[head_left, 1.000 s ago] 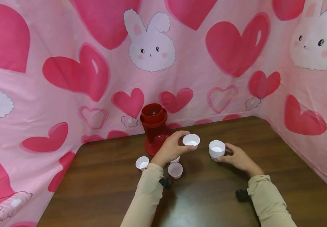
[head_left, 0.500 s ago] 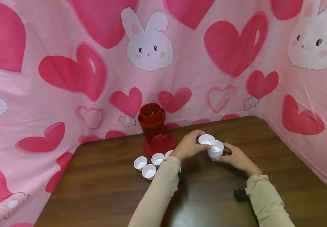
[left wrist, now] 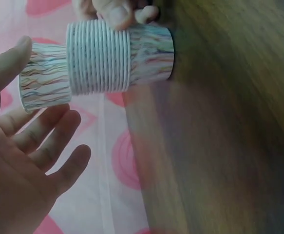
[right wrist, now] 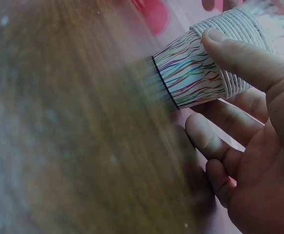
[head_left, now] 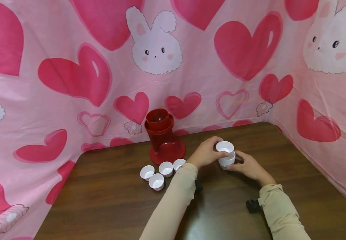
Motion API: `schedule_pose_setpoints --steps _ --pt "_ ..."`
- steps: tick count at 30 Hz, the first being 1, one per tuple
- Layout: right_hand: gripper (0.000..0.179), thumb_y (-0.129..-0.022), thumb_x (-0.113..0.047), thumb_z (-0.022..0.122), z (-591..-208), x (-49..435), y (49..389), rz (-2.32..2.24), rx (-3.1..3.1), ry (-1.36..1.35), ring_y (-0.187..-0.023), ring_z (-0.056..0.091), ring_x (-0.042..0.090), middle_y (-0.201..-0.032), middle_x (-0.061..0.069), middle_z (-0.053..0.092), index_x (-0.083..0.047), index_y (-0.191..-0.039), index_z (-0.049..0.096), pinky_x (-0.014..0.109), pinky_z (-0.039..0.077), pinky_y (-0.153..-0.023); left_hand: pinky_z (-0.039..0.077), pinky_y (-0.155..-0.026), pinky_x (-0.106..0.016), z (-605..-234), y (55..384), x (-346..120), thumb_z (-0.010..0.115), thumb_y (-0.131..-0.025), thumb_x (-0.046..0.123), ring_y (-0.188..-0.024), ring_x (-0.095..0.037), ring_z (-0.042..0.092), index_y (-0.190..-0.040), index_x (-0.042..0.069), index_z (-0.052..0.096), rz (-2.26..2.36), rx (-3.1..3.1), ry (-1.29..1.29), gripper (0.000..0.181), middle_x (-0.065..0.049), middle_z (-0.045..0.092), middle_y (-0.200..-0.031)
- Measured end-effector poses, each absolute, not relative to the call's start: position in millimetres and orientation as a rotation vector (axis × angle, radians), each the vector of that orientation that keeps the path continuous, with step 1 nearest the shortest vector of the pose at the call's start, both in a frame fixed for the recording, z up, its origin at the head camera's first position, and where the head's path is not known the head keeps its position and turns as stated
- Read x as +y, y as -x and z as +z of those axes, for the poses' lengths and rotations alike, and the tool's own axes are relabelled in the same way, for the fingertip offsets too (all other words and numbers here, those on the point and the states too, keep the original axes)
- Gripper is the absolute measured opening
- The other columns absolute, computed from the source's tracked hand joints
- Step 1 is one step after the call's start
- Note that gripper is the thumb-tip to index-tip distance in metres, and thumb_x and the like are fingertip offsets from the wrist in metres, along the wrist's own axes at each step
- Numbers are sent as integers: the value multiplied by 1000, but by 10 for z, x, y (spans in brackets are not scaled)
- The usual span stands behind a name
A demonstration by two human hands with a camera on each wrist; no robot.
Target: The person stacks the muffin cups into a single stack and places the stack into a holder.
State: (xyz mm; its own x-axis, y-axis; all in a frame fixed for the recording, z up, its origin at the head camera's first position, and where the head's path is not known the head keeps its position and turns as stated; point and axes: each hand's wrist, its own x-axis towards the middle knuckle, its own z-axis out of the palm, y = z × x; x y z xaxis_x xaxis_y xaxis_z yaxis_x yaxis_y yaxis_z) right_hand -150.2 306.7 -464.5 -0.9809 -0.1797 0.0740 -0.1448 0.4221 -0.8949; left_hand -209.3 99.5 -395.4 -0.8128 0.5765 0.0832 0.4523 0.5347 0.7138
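Note:
A stack of nested paper cups [right wrist: 190, 73], white with wavy coloured lines, stands upright on the wooden table. My right hand [head_left: 249, 166] grips it, thumb on the stacked rims and fingers round the other side. Over the stack's mouth my left hand [head_left: 207, 152] pinches a single paper cup [left wrist: 44, 78] between thumb and fingers; its lower end meets the top of the stack. Left of my left sleeve, several more paper cups [head_left: 156, 181] sit mouth up in a cluster. The sleeve partly covers the cluster's right side.
Behind the loose cups stands a red plastic device [head_left: 160, 133] with a cylinder on a round base. The brown wooden table [head_left: 100, 200] ends at a pink cloth [head_left: 52, 110] printed with hearts and rabbits, at the back and sides.
My left hand has carried its cup rightward from beside the stack to over its top, uncovering more of the loose cups. My right hand keeps its grip on the stack.

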Motion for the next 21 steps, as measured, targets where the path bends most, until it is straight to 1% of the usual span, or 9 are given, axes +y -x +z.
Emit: schedule_pose_setpoints --steps 4,8,11,13,16,21 --pt "71 -88 -19 81 -4651 3062 1509 -1651 2611 307 -116 62 35 -129 25 62 7 -144 46 40 52 -93 49 -91 -26 -3985 2085 1040 83 -84 37 -103 -9 57 -129 17 60 1167 2571 -885 54 7 63 -117" --pt "70 -88 -18 81 -4665 3061 1510 -1682 2586 305 -114 63 33 -128 25 63 7 -143 47 31 52 -90 49 -88 -24 -4027 2081 1060 83 -84 37 -100 -9 58 -128 17 61 1181 2547 -910 53 8 63 -113" --pt "68 -87 -16 81 -4668 3058 1505 -1712 2565 308 -112 63 30 -127 23 64 7 -142 48 23 51 -86 49 -88 -24 -4054 2078 1054 83 -85 37 -100 -8 57 -127 17 62 1154 2558 -906 52 8 63 -114" --pt "69 -88 -15 81 -4665 3058 1503 -1712 2565 319 -112 63 30 -128 24 63 8 -143 47 21 50 -86 48 -89 -24 -4067 2076 1047 82 -85 37 -101 -8 56 -128 16 63 1121 2575 -894 52 7 63 -115" --pt "71 -87 -16 81 -4654 3059 1502 -1692 2587 311 -113 62 30 -130 25 61 8 -144 45 21 49 -86 47 -94 -28 -4074 2072 1042 81 -86 40 -105 -9 56 -128 17 64 1049 2611 -881 52 6 63 -118" --pt "71 -88 -18 81 -4653 3068 1505 -1665 2607 300 -116 60 32 -133 27 59 8 -143 46 23 50 -87 39 -104 -41 -4069 2065 1049 80 -86 44 -118 -13 55 -133 21 65 911 2661 -856 55 5 62 -126"
